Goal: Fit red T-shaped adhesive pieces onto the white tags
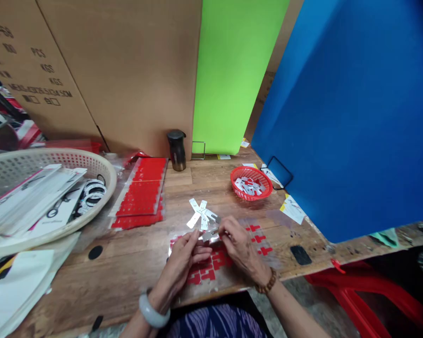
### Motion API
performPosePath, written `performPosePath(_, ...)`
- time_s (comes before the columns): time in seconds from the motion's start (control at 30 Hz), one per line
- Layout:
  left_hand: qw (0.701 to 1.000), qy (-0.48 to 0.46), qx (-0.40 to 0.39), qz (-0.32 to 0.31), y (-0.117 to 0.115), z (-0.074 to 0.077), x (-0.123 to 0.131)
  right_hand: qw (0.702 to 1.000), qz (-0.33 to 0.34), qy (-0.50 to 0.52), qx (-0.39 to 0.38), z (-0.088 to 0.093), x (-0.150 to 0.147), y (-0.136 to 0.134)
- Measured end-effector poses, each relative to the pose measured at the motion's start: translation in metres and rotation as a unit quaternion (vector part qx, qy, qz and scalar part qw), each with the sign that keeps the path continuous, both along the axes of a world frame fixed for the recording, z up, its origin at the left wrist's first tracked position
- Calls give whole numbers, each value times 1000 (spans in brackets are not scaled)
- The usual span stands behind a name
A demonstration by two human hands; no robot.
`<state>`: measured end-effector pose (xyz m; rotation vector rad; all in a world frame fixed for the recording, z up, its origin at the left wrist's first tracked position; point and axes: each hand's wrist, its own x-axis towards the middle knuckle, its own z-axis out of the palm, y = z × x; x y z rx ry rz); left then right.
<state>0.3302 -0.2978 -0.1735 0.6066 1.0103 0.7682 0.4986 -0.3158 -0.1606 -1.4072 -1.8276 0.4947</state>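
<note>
My left hand (184, 256) and my right hand (242, 246) meet near the front edge of the table. Between them is a small flat silver metal plate (208, 236), with the left thumb and fingers at one end and the right fingers pinched at the other. Right fingertips partly hide the plate. Below both hands lies a clear sheet with red T-shaped stickers (207, 273). Just beyond them, several white and silver plates (198, 214) lie crossed in a loose pile.
A red basket (252, 198) holds many small plates. Red sticker sheets (141, 192) lie left, beside a large cream basket (111, 180) of packaged goods. Behind stand a black jug (177, 150), cardboard boxes (134, 70), a green panel (232, 75) and a blue panel (352, 122).
</note>
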Motion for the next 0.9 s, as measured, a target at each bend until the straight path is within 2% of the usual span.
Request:
performPosePath(0.07,999,-34,-19,-19,-6,7,2,999,49,4,2,-1,-8,-19)
performPosePath(0.13,999,-37,-32,-15,-13,9,3,998,51,20,5,-6,-10,-31)
performPosePath(0.3,997,2,-45,62,-27,8,-1,994,-70,82,-36,-22,9,-37)
performPosePath(0.37,996,7,-44,80,-28,7,-3,989,-85,93,-76,-27,16,-37)
performPosePath(0.43,996,4,-43,84,-28,6,-5,988,-68,84,-108,-31,19,-40)
performPosePath(0.53,995,-6,-41,88,-26,2,-6,990,-42,36,-126,-38,14,-44)
performPosePath(0.7,995,3,-36,90,-21,-11,-1,992,-65,-37,-101,-47,5,-41)
performPosePath(0.9,996,9,-1,93,-12,-25,11,990,-82,-64,-98,-41,1,-27)
